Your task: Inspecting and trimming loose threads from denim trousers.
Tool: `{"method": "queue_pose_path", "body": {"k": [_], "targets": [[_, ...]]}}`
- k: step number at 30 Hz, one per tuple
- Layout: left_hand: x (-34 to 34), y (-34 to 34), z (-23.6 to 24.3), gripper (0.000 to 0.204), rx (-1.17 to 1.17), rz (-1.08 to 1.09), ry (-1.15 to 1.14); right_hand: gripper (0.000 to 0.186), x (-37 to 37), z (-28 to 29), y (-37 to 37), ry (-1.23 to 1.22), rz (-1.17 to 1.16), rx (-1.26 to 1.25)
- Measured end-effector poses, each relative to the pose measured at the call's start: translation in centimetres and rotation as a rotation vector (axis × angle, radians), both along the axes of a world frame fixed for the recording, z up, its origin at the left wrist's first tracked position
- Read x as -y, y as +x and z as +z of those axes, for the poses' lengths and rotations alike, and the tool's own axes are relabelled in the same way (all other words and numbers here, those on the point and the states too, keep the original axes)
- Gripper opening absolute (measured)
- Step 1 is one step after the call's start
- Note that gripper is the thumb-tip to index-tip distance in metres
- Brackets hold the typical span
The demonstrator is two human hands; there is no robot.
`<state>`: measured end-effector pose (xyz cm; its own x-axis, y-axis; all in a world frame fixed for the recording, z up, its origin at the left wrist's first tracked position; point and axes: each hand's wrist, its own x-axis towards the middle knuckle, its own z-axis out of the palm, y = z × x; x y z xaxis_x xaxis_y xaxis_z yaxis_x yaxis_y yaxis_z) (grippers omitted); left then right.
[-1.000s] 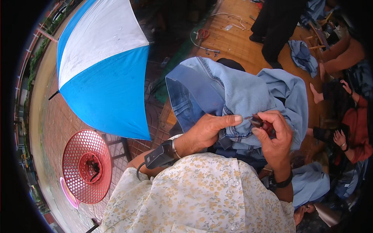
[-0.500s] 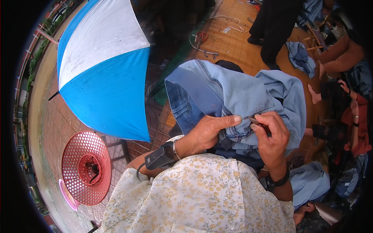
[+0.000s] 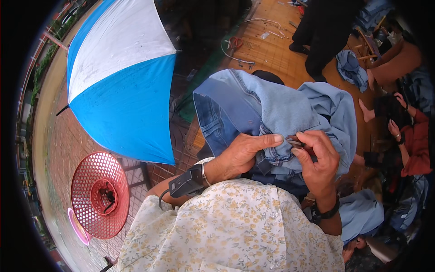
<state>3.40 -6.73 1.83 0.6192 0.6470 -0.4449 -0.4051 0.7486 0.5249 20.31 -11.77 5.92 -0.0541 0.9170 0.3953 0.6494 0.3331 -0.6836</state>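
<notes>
A light blue denim garment, with a darker waistband at its left end, is bunched over my lap above a floral cream cloth. My left hand grips the denim at a seam, its thumb pressed on top. My right hand is closed around small dark snips, whose tips touch the denim beside my left thumb. Fingers partly hide the tool, and my left fingers are mostly under the cloth. A black device with a cable is strapped on my left forearm.
A blue-and-white umbrella stands open at left, above a red perforated plastic hat or basket. On the wooden platform are red scissors, cord and denim pieces. A person in black trousers and seated co-workers are at right.
My right hand and the snips have shifted slightly left and turned a little at the seam. My left hand stays nearly still. A seated co-worker's hands at the right have moved.
</notes>
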Motion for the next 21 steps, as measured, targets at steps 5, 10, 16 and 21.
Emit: {"method": "queue_pose_path", "body": {"k": [5,10,16,21], "targets": [[-0.1,0.0,0.0,0.026,-0.008,0.012,-0.002,0.027,-0.3,-0.1,-0.1,0.071,0.017,0.102],[-0.2,0.1,-0.2,0.025,-0.014,0.007,-0.029,0.025,-0.7,-0.5,0.0,0.108,0.032,0.116],[-0.4,-0.1,-1.1,0.024,0.063,0.006,-0.041,0.025,-0.6,-0.2,-0.1,0.058,0.035,0.006],[0.0,-0.7,-1.8,0.037,-0.020,0.019,0.032,0.023,-0.9,-0.8,0.7,-0.224,0.113,0.006]]}}
